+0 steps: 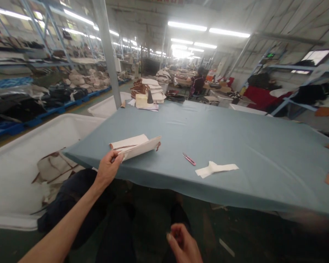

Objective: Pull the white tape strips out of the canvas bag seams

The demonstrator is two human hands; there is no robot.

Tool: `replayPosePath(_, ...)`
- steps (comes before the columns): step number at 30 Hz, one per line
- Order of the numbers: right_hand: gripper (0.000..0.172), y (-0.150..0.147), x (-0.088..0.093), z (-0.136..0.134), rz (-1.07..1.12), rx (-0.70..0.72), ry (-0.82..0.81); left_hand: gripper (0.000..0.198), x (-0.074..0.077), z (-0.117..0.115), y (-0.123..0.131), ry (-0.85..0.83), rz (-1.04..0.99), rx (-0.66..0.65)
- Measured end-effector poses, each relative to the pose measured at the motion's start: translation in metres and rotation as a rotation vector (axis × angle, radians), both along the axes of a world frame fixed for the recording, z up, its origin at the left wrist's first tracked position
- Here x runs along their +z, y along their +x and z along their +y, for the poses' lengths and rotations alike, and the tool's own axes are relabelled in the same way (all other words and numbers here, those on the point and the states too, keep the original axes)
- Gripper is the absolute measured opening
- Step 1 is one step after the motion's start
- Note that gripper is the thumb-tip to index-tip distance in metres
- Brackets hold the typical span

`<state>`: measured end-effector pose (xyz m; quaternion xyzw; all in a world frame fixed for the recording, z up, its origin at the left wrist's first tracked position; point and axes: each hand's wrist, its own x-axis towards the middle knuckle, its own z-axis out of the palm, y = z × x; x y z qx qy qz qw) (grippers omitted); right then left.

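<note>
My left hand [109,168] reaches to the near edge of the blue-grey table [235,146] and is closed on the near corner of a stack of cream fabric pieces with brown edging [135,146]. My right hand [184,244] hangs low below the table edge, over my lap, fingers curled; what it holds, if anything, I cannot make out. Small red-handled snips [189,159] lie on the table to the right of the stack. A loose white fabric piece [216,168] lies further right.
A large white bin [13,175] at the left holds cream and brown pieces. More stacked fabric [148,91] sits at the table's far end beside a grey pillar [109,54]. Shelves of material line the left. A person sits far back.
</note>
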<state>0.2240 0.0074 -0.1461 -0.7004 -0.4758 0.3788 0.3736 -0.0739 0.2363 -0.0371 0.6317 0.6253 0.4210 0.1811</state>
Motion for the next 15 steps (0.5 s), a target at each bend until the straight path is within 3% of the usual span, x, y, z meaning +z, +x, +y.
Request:
replayPosePath(2,0.032,0.006,0.038,0.024,-0.237,0.021,0.249,0.037,0.029,-0.023,0.006,0.005,-0.014,-0.002)
replayPosePath(5,0.048,0.001,0.112,0.057,-0.551,0.097,0.737,0.032,0.073,-0.070,0.025,0.020,-0.005,-0.061)
replayPosePath(7,0.053,-0.011,0.160,0.074,-0.662,0.155,0.948,0.022,0.098,-0.104,0.040,0.088,0.076,-0.186)
replayPosePath(9,0.047,-0.024,0.193,0.084,-0.701,0.268,1.054,0.017,0.115,-0.131,0.051,0.136,0.093,-0.293)
replayPosePath(11,0.025,-0.032,0.205,0.084,-0.619,0.494,1.056,0.015,0.121,-0.150,0.054,0.100,0.021,-0.373)
replayPosePath(12,0.025,-0.034,0.204,0.081,-0.555,0.572,1.026,0.012,0.119,-0.156,0.052,0.050,-0.056,-0.401)
replayPosePath(13,0.030,-0.033,0.200,0.076,-0.490,0.607,0.991,0.016,0.115,-0.161,0.049,-0.001,-0.146,-0.413)
replayPosePath(15,0.037,-0.025,0.184,0.061,-0.399,0.530,0.916,0.034,0.099,-0.170,0.043,-0.068,-0.291,-0.396)
